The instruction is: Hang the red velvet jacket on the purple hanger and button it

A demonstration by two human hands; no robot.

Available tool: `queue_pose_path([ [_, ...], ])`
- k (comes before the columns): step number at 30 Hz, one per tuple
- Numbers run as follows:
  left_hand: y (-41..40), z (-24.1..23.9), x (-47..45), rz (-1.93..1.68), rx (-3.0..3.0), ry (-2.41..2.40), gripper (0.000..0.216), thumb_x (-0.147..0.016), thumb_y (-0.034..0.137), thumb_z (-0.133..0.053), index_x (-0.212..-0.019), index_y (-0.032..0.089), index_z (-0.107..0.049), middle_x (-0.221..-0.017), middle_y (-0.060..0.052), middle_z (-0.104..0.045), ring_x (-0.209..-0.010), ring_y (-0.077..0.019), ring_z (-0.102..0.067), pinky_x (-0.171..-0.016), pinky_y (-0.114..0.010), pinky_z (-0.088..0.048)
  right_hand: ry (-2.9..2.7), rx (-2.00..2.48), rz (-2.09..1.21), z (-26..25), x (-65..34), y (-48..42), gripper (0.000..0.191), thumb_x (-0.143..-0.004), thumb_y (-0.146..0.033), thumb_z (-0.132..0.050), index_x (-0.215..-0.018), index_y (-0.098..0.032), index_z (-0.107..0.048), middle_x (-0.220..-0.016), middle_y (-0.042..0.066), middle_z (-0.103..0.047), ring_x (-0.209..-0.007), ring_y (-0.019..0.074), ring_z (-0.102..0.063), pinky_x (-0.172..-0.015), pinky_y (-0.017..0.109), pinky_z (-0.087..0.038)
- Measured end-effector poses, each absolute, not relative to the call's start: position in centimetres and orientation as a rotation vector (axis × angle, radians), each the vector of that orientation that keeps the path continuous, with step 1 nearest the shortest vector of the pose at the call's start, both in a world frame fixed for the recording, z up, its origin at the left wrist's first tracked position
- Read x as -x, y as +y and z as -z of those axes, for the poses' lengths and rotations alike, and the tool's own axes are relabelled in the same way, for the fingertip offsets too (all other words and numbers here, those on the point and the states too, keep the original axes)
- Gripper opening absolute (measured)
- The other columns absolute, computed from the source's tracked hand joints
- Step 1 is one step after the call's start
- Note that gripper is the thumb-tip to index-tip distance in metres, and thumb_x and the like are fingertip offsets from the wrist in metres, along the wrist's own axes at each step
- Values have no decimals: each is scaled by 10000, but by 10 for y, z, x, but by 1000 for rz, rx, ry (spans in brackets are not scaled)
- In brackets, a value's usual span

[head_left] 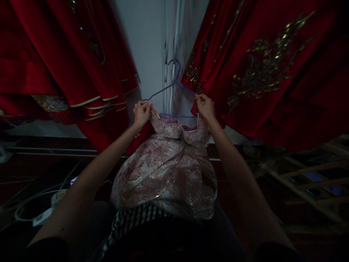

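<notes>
A small pink dress (166,171) with gold floral brocade hangs in front of me on a blue wire hanger (174,85). My left hand (141,113) is closed around the dress's left shoulder at the hanger's arm. My right hand (204,106) pinches the right shoulder of the dress against the hanger's other arm. The hanger's hook points up towards a white wall. The skirt of the dress rests against my lap.
Red velvet garments hang on both sides: trimmed ones at the left (68,65), one with gold embroidery at the right (267,69). A white power strip with cables (46,211) lies low left. A wooden lattice frame (308,178) stands at the right.
</notes>
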State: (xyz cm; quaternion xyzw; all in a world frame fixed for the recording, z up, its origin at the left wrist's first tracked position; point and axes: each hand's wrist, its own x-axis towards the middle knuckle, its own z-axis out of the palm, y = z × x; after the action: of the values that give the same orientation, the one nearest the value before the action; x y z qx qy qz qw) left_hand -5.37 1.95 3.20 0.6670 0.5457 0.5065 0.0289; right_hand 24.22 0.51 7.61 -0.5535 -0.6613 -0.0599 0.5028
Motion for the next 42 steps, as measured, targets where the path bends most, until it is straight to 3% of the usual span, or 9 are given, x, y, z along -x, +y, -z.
queue_pose_path([
  [9, 40, 15, 112, -1496, -1643, 1967, 454, -913, 504, -371, -966, 183, -687, -913, -60, -705, -931, -222, -622, -898, -328, -387, -1644, 1376, 149, -85, -252, 1, 559, -881, -683, -299, -880, -232, -630, -867, 55, -699, -846, 228, -641, -828, 355, -444],
  [22, 34, 12, 117, -1573, -1737, 1921, 445, -919, 469, -359, -923, 171, -689, -906, -52, -710, -893, -195, -624, -855, -277, -410, -1651, 1313, 222, -87, -263, 8, 569, -858, -716, -310, -839, -240, -622, -801, 43, -693, -857, 234, -630, -869, 381, -428],
  [35, 62, -65, 75, -1410, -2164, 1434, 433, -846, 538, -497, -718, 141, -613, -642, -38, -605, -793, -186, -595, -746, -254, -448, -1676, 1331, 80, -80, -261, 14, 647, -824, -767, -285, -881, -230, -640, -811, 54, -686, -809, 218, -627, -799, 355, -478],
  [40, 68, -27, 107, -1320, -1856, 1535, 550, -896, 594, -320, -865, 129, -613, -684, -68, -634, -682, -160, -618, -646, -263, -488, -1682, 1321, 71, -78, -264, 21, 646, -819, -766, -308, -912, -222, -644, -810, 54, -683, -841, 223, -627, -804, 357, -485],
  [42, 60, 5, 121, -1133, -1769, 1648, 546, -877, 594, -347, -915, 124, -622, -770, -101, -670, -703, -171, -633, -650, -274, -495, -1685, 1313, 75, -77, -264, 24, 639, -820, -762, -316, -919, -222, -643, -810, 56, -682, -853, 224, -624, -813, 358, -483],
])
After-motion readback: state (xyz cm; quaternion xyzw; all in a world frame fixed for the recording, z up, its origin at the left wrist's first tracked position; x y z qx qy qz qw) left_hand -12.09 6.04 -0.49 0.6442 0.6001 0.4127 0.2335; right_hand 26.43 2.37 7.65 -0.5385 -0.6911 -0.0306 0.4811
